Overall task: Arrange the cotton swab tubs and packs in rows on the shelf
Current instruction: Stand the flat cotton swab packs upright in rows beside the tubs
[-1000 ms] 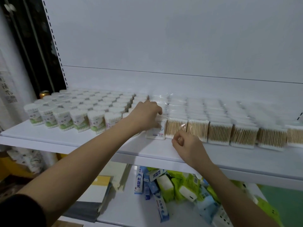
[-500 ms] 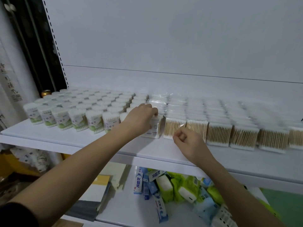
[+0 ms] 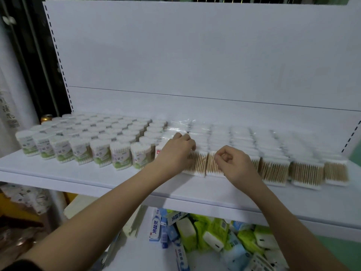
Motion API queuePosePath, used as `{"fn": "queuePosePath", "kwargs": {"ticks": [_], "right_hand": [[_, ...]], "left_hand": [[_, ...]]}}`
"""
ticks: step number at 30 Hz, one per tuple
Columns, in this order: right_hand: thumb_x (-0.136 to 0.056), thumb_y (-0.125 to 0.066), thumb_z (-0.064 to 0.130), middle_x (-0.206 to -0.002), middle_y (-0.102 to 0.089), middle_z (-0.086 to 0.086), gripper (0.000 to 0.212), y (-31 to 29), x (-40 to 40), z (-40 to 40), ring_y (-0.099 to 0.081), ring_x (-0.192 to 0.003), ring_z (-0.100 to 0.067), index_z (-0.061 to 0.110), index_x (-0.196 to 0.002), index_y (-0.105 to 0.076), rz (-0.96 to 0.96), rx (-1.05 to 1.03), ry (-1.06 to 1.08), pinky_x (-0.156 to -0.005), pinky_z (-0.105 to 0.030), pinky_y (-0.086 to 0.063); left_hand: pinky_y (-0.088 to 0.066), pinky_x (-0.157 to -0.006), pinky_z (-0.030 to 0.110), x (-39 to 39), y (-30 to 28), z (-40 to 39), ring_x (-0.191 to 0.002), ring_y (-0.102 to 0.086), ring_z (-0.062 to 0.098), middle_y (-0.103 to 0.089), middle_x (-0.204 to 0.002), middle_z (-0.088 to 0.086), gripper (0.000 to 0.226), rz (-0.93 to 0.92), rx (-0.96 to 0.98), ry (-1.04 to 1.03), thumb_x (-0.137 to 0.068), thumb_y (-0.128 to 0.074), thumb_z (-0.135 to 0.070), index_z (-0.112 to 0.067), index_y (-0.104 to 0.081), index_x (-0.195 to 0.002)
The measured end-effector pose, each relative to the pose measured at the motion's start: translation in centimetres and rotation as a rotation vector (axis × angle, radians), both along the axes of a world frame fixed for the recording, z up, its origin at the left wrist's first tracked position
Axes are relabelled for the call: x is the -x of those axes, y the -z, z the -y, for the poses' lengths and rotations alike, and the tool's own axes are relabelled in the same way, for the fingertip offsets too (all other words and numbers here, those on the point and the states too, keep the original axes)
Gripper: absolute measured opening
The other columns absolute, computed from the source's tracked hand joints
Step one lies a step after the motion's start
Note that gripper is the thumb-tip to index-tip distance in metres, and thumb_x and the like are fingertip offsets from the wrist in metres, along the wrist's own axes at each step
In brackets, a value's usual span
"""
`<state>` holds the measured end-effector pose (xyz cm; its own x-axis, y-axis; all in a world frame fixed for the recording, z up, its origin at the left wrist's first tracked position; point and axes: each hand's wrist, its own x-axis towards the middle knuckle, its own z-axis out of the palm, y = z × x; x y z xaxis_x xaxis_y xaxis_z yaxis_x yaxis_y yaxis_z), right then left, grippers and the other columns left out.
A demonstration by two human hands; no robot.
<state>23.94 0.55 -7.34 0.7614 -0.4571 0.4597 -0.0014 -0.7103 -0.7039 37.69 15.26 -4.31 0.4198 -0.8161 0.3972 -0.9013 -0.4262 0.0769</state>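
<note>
On the white shelf (image 3: 101,178), tubs (image 3: 101,153) are standing in rows left, packs (image 3: 273,171) lying in rows right; the left hand (image 3: 173,155) is curling over a front pack (image 3: 195,165), the right hand (image 3: 232,163) is hovering fisted, holding nothing

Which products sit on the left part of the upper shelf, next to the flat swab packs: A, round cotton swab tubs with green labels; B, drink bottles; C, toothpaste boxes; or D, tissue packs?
A: rows of round cotton swab tubs with green labels fill the left part of the shelf, beside the flat swab packs.
</note>
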Motion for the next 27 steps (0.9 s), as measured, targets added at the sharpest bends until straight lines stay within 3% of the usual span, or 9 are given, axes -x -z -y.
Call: {"fn": "queuePosePath", "kwargs": {"ticks": [3,8,12,15,20,24,27], "right_hand": [[-0.094,-0.061,0.018,-0.068,-0.058,-0.021,0.016,0.2,0.5,0.7,-0.055,-0.065,-0.034,0.012,-0.079,-0.062,-0.002,-0.025,-0.008,-0.062,-0.02,-0.039],[-0.094,-0.062,0.021,-0.072,-0.059,-0.018,0.011,0.1,0.5,0.9,-0.057,-0.068,-0.034,0.017,-0.084,-0.063,0.005,-0.091,-0.023,-0.065,-0.038,-0.048],[-0.095,-0.062,0.021,-0.072,-0.058,-0.003,0.007,-1.2,1.0,0.6,-0.054,-0.062,-0.016,0.023,-0.088,-0.063,0.034,-0.14,-0.062,-0.061,-0.031,-0.046],[-0.096,-0.061,0.026,-0.088,-0.064,-0.004,0.004,-2.5,1.4,0.4,-0.059,-0.072,-0.015,0.028,-0.096,-0.065,0.022,-0.179,-0.11,-0.065,-0.03,-0.05],[-0.1,-0.054,0.029,-0.117,-0.068,0.008,0.023,-3.3,1.3,0.3,-0.065,-0.106,-0.007,0.037,-0.12,-0.061,-0.159,-0.322,-0.303,-0.091,-0.036,-0.055],[-0.101,-0.051,0.016,-0.112,-0.073,0.001,0.025,-2.6,1.1,-0.6,-0.067,-0.106,-0.016,0.027,-0.119,-0.063,-0.14,-0.562,-0.459,-0.089,-0.037,-0.056],[-0.096,-0.054,0.008,-0.106,-0.073,-0.009,0.025,-2.0,1.2,-1.0,-0.068,-0.096,-0.023,0.012,-0.118,-0.064,-0.083,-0.691,-0.502,-0.084,-0.04,-0.057]], "left_hand": [[-0.041,-0.087,0.035,0.2,0.2,-0.1,-0.107,-0.046,0.023,-0.061,-0.112,0.003,0.035,-0.044,0.036,0.025,-0.082,-0.069,-0.009,-0.014,-0.056,-0.113],[-0.038,-0.09,0.032,0.1,-0.4,-0.4,-0.112,-0.046,0.026,-0.055,-0.119,0.007,0.053,-0.108,-0.034,0.049,-0.083,-0.064,0.002,-0.013,-0.051,-0.133],[-0.038,-0.084,0.03,0.3,-1.4,-0.9,-0.103,-0.048,0.024,-0.064,-0.105,0.004,0.04,-0.044,-0.034,0.129,-0.08,-0.058,0.006,-0.015,-0.066,-0.113],[-0.04,-0.08,0.03,0.7,-2.9,-1.9,-0.094,-0.048,0.02,-0.067,-0.093,0.002,0.036,-0.052,0.082,0.275,-0.076,-0.054,0.011,-0.013,-0.069,-0.098],[-0.048,-0.078,0.037,0.8,-3.9,-3.0,-0.094,-0.055,0.015,-0.066,-0.094,-0.004,0.052,-0.07,0.165,0.462,-0.067,-0.056,0.02,-0.022,-0.066,-0.097],[-0.051,-0.076,0.041,1.0,-3.6,-3.0,-0.093,-0.06,0.019,-0.067,-0.097,-0.002,0.051,-0.07,0.244,0.521,-0.076,-0.061,0.013,-0.033,-0.058,-0.096],[-0.051,-0.082,0.034,1.1,-3.2,-3.3,-0.099,-0.06,0.017,-0.066,-0.106,-0.001,0.042,-0.068,0.301,0.535,-0.077,-0.061,0.015,-0.019,-0.064,-0.101]]}}
